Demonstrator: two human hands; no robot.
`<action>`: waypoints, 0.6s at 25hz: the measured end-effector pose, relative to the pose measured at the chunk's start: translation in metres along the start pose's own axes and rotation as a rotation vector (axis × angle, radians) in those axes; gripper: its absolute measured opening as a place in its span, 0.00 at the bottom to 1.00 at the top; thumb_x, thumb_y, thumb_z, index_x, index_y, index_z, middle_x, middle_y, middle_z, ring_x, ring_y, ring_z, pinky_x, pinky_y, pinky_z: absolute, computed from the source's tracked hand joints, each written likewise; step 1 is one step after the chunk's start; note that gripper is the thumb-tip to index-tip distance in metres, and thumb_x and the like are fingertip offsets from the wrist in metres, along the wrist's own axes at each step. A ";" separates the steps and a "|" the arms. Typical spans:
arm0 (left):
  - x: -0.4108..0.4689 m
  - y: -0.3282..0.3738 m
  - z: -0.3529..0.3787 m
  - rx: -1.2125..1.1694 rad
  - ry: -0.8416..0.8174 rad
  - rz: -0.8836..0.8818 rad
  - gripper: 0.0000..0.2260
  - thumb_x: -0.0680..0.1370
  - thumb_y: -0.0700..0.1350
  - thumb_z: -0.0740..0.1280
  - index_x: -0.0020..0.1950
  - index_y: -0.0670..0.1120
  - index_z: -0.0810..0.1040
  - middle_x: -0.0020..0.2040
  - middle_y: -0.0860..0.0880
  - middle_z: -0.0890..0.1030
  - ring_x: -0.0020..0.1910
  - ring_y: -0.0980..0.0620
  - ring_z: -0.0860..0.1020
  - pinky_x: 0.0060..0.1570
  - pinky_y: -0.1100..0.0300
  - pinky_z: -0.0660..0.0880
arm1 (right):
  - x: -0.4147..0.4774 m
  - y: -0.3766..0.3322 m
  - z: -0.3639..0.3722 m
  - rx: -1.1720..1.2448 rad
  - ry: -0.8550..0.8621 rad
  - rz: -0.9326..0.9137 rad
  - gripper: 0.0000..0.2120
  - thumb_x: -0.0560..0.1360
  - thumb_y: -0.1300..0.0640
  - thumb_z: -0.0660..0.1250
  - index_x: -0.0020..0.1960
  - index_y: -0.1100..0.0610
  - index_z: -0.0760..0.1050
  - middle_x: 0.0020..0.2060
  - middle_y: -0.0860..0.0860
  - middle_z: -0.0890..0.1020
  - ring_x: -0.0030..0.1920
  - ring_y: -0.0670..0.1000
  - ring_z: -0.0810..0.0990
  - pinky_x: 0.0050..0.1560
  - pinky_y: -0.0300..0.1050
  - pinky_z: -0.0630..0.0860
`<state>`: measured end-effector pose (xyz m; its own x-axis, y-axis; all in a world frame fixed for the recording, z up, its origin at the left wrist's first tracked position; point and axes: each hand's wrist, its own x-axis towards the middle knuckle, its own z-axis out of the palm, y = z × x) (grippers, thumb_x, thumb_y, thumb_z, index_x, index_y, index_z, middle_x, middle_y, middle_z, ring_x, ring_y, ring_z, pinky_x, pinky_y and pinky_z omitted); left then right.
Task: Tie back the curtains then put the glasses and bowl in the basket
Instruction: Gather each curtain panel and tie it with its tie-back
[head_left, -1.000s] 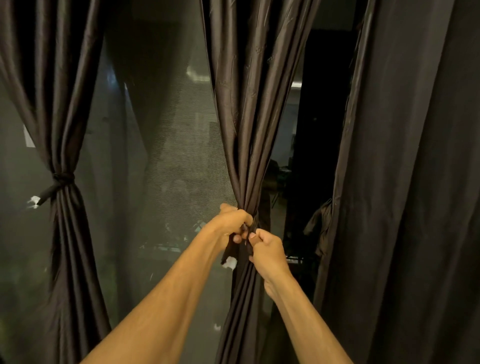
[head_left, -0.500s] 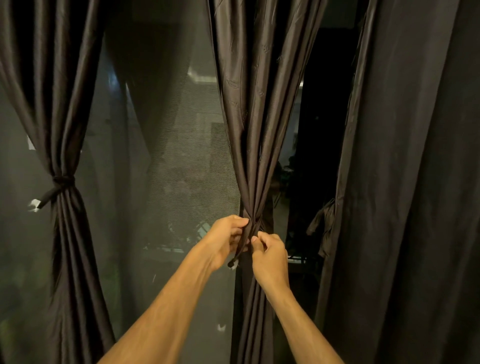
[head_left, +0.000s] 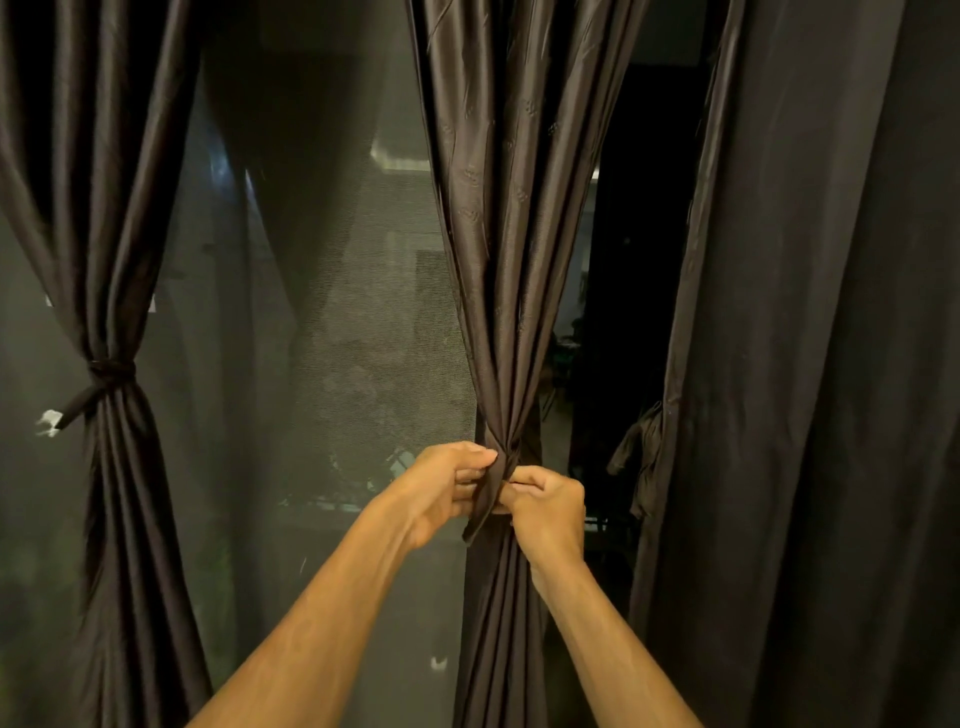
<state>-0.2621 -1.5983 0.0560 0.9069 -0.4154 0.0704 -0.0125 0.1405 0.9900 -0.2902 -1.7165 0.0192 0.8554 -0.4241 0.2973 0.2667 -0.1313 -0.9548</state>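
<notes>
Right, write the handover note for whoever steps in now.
Left hand and right hand: both shut on the tie strap at the waist of the middle curtain.
Done: left curtain bound with its own tie.
Left: finish this knot; right curtain hangs loose.
Glasses, bowl, basket: not in view.

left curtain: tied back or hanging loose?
Tied back. A dark tie cinches the left curtain into a narrow waist, one tail end sticking out.
</notes>
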 end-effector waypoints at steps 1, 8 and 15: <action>-0.001 0.000 0.000 0.014 -0.006 0.013 0.05 0.80 0.41 0.63 0.46 0.44 0.77 0.44 0.43 0.82 0.40 0.48 0.81 0.53 0.48 0.80 | -0.002 -0.002 0.000 0.024 0.015 0.013 0.08 0.73 0.67 0.70 0.40 0.58 0.84 0.33 0.53 0.86 0.36 0.52 0.85 0.39 0.45 0.82; -0.008 0.008 -0.007 0.057 -0.033 -0.039 0.05 0.80 0.41 0.64 0.49 0.41 0.79 0.48 0.39 0.80 0.46 0.42 0.81 0.53 0.49 0.80 | -0.001 0.000 0.006 -0.294 0.090 -0.068 0.06 0.73 0.59 0.71 0.41 0.50 0.84 0.36 0.46 0.85 0.39 0.45 0.84 0.43 0.49 0.83; -0.006 -0.007 0.001 0.058 0.144 0.139 0.03 0.76 0.39 0.70 0.42 0.41 0.79 0.38 0.43 0.80 0.33 0.52 0.78 0.32 0.63 0.78 | -0.013 -0.016 -0.003 0.164 -0.066 0.235 0.07 0.78 0.64 0.66 0.51 0.56 0.82 0.34 0.52 0.84 0.27 0.44 0.75 0.27 0.38 0.69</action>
<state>-0.2676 -1.5976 0.0485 0.9456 -0.2619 0.1930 -0.1625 0.1337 0.9776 -0.3070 -1.7111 0.0306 0.9280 -0.3655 0.0723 0.1212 0.1125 -0.9862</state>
